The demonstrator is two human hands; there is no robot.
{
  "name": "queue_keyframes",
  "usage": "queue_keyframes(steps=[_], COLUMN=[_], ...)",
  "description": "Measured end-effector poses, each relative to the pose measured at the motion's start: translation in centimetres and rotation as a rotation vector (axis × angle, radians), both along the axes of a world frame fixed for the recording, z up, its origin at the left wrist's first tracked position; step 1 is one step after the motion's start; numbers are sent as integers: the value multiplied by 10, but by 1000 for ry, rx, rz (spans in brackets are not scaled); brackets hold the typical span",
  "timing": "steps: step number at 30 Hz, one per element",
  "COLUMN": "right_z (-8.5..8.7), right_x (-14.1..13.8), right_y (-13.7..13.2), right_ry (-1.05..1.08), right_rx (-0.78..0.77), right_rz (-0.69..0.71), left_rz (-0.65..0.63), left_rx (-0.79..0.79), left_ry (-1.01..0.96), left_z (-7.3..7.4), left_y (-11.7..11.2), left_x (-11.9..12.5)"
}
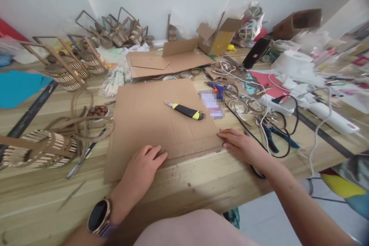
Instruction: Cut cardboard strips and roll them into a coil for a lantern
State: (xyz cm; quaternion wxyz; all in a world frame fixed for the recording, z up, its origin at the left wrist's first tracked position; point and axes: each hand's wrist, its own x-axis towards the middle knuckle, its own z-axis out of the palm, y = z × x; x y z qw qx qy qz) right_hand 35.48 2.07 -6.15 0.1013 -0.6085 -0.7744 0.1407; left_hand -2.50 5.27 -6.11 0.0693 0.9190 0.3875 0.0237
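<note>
A flat brown cardboard sheet (150, 123) lies on the wooden table in front of me. My left hand (142, 163) rests on its near edge, palm down and fingers apart, with a round-faced watch (99, 215) on the wrist. At the sheet's near right corner, my right hand (238, 144) lies low with fingers stretched out, the tips touching the edge. On top of the cardboard sits a black and yellow utility knife (186, 111), its blade out and pointing to the far left. Neither hand touches the knife. A partly blurred phone-like object (211, 103) lies at the sheet's right edge.
Slatted wooden baskets (43, 148) and a bowl of nuts (98, 111) stand left. Pliers (271, 138), a blue glue gun (216, 88) and tangled cables (262, 115) lie right. Behind are more cardboard (178, 61) and an open box (219, 38).
</note>
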Motion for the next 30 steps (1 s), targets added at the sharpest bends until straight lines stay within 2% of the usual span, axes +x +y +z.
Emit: queue_keyframes(steps=[3, 10, 14, 18, 30], right_z=[-2, 3, 5, 6, 11], right_x=[3, 4, 2, 0, -5], right_y=[3, 4, 4, 4, 5], right_ry=[28, 45, 39, 32, -11], right_rx=[-12, -45, -61, -68, -86], right_rz=[14, 9, 1, -4, -13], left_rz=[-65, -332, -405, -425, -466], left_rx=[-5, 10, -28, -31, -26], left_ry=[44, 54, 54, 25, 47], left_z=[5, 12, 16, 16, 18], left_y=[4, 25, 33, 34, 35], left_x=[17, 72, 97, 105, 109])
